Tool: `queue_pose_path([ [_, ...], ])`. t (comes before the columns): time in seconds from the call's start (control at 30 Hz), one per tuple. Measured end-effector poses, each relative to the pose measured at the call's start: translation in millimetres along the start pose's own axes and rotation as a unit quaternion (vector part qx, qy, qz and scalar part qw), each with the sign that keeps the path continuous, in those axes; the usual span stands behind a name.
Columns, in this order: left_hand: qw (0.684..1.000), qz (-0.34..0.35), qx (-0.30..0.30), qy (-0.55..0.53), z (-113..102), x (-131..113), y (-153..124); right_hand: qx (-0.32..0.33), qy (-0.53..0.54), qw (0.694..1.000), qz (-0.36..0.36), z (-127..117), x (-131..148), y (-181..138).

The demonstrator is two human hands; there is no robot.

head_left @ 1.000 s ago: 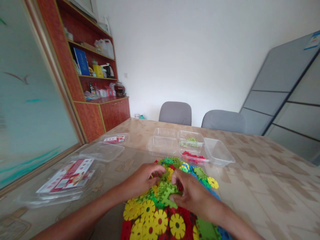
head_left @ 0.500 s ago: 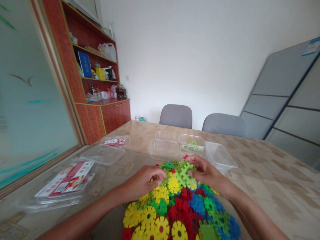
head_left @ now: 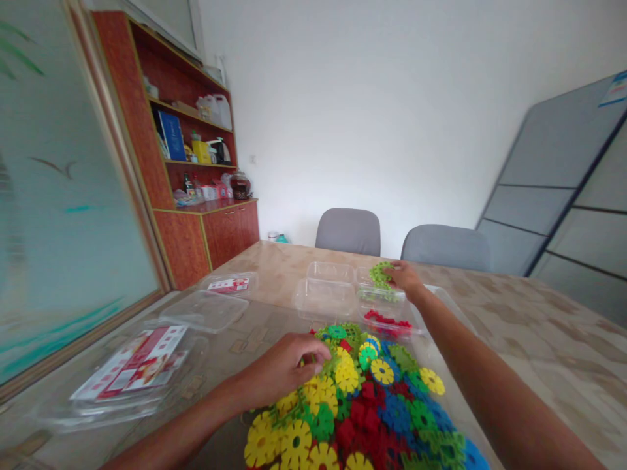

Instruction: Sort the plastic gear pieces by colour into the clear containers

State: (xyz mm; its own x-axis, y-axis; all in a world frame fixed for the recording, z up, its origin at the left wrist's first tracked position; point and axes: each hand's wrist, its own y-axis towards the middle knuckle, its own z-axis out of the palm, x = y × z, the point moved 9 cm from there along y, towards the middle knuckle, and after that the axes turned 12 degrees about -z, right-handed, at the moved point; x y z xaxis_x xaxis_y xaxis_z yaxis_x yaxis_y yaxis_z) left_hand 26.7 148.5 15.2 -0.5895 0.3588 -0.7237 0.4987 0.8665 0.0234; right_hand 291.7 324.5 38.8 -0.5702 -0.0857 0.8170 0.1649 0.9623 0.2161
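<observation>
My right hand [head_left: 405, 275] is closed on light green snap-together plastic pieces [head_left: 381, 275], held over a clear plastic container [head_left: 362, 274] at the back. More green pieces show through the container's wall. My left hand [head_left: 294, 365] rests at the left side of a heap of plastic pieces, its fingers curled by some light green ones; what they grip is unclear. Yellow flower-shaped discs [head_left: 382, 371], red pieces [head_left: 365, 414], blue pieces [head_left: 396, 412] and green pieces [head_left: 323, 423] make up the heap.
Red pieces [head_left: 389, 323] lie in a nearer clear container. Two clear containers [head_left: 326, 297] stand to its left, another [head_left: 445, 300] partly behind my right arm. Clear lids [head_left: 208, 310] and labelled packaging [head_left: 132, 362] lie left. Two grey chairs [head_left: 347, 230] stand behind the table.
My right hand has moved from the heap up and away to the back container, carrying light green pieces. My left hand has stayed by the heap. Red pieces in the nearer container are now uncovered.
</observation>
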Motion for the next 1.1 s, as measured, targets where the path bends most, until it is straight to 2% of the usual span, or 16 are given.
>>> queue_pose_path([
  [0.17, 1.000, -0.008, -0.001, 0.009, -2.1, 0.5, 0.2, 0.048, -0.121, 0.991, -0.004, 21.4, -8.5, 20.1],
  [0.4, 1.000, -0.007, 0.001, -0.001, -2.7, 4.3, 1.7, 0.125, -0.281, 0.950, -0.059, 30.1, -3.4, 23.6],
  [0.6, 1.000, 0.010, 0.000, 0.007, -2.1, 0.1, 0.2, 0.171, -0.308, 0.929, -0.112, 43.4, 11.0, 9.4],
  [0.77, 1.000, -0.007, -0.014, 0.026, -18.5, 2.7, -0.7, 0.155, -0.266, 0.938, -0.157, 29.7, 27.1, -2.9],
  [0.83, 0.999, -0.019, -0.015, 0.022, -27.3, 6.7, -1.0, 0.162, -0.229, 0.942, -0.183, 20.9, 36.6, -19.6],
  [0.9, 0.999, -0.021, -0.007, 0.026, -33.1, 5.9, -3.4, 0.192, -0.181, 0.941, -0.212, 13.4, 47.0, -50.0],
  [1.0, 0.997, 0.012, 0.026, 0.068, -31.4, -13.1, -13.7, 0.281, -0.103, 0.919, -0.259, 5.3, 61.7, -122.7],
  [1.07, 0.991, 0.025, 0.080, 0.100, -19.0, -28.9, -24.6, 0.352, -0.060, 0.889, -0.286, 0.8, 67.8, -181.5],
  [1.1, 0.987, 0.026, 0.109, 0.113, -11.0, -35.3, -30.7, 0.363, -0.071, 0.885, -0.283, -3.7, 66.2, -206.1],
])
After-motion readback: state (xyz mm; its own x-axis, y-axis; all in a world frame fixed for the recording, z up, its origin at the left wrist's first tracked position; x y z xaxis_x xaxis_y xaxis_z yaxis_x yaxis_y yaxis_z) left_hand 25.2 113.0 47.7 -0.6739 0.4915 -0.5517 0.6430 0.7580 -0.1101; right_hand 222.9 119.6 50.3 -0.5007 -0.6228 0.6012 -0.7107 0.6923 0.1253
